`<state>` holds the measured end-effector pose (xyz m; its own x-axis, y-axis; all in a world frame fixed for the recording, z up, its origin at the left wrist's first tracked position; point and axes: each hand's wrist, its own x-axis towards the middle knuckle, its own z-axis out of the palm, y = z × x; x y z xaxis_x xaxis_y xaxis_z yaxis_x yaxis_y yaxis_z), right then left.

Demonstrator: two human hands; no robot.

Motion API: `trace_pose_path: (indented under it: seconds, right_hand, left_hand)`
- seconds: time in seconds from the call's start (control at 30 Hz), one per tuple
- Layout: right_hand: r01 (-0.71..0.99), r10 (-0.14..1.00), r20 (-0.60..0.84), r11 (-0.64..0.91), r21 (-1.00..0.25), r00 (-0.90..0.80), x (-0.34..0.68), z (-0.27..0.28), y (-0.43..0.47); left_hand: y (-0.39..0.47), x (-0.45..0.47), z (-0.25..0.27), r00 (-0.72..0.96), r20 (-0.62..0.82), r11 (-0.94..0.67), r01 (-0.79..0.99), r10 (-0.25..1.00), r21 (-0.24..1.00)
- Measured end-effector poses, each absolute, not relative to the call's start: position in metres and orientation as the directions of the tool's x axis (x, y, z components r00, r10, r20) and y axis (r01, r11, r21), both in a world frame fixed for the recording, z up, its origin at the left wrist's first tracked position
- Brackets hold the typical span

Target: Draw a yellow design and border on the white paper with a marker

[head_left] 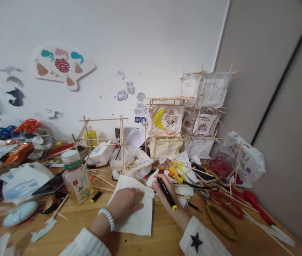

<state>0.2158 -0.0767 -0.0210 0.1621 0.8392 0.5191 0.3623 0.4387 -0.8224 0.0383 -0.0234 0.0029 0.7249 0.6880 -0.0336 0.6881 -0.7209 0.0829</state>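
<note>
A white sheet of thin paper point(143, 224) with faint yellow lines lies on the wooden table. My left hand point(127, 203), with a pale coiled band at the wrist, rests flat on it, fingers stretched out. At the sheet's upper right edge, my right hand point(164, 188) is closed around a black marker point(167, 193) with a yellow end. The marker's tip is hidden behind my fingers. A loose marker cap point(96, 197), black and yellow, lies left of the paper.
A clear bottle point(76, 181) with a white lid stands left. Behind are stick frames point(121, 138) and paper-covered lanterns point(167, 121). A yellow glue gun point(176, 172) lies among sticks. Red-handled scissors point(227, 204) and yellow-handled pliers point(221, 222) lie right; a mouse point(20, 213) is left.
</note>
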Motion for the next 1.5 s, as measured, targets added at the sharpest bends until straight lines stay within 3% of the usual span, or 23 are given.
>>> trace_pose_path:
  seconds: [0.17, 0.5, 0.77, 1.5]
  right_hand:
    - [0.183, 0.916, 0.398, 0.384, -0.905, 0.046, 0.215, -0.028, -0.077]
    - [0.226, 0.974, 0.203, 0.176, -0.958, 0.099, 0.214, -0.047, -0.072]
    - [0.397, 0.943, 0.3, 0.222, -0.891, 0.147, 0.213, -0.048, -0.072]
    - [0.448, 0.941, 0.302, 0.206, -0.87, 0.154, 0.212, -0.049, -0.074]
  left_hand:
    - [-0.023, 0.041, -0.006, 0.684, 0.001, -0.684, 0.729, 0.729, -0.021]
    - [-0.026, 0.039, -0.003, 0.723, -0.064, -0.726, 0.688, 0.688, -0.02]
    - [-0.034, 0.043, 0.001, 0.735, -0.096, -0.74, 0.671, 0.671, -0.046]
    - [-0.038, 0.044, 0.003, 0.735, -0.08, -0.739, 0.674, 0.673, -0.019]
